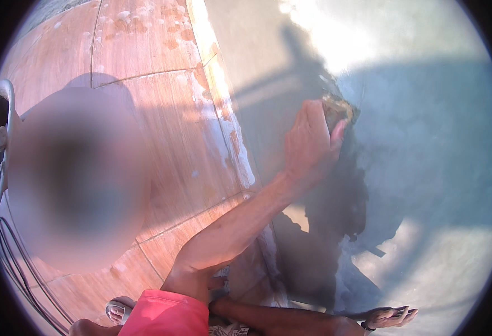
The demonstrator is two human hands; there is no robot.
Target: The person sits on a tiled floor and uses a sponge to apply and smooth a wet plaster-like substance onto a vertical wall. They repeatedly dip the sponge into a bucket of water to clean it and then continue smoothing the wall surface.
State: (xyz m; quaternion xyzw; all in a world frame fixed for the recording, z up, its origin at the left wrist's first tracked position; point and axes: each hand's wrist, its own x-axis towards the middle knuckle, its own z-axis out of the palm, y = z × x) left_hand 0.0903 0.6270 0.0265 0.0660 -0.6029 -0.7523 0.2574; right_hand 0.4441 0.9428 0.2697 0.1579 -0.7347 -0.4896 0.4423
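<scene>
My left hand [311, 134] is closed around a worn, tan, sponge-like block [338, 109], with the thumb on its right side. The block is against the smooth grey-green surface [425, 140], where a ragged dark patch lies below it. Its exact kind is hard to make out. From the lower edge, my left arm reaches up and right out of a pink-red sleeve [167, 313]. My right hand [389, 317], with a dark band at the wrist, is low on the right. Its fingers are stretched out beside the grey surface and hold nothing; contact cannot be told.
Wood-look tiles [145, 42] with white smears and wet spots cover the left side, ending at a whitened edge strip [223, 106]. A pale rim [8, 112] and dark cables [19, 269] are at far left, beside a large blurred patch. A sandalled foot [117, 311] shows below.
</scene>
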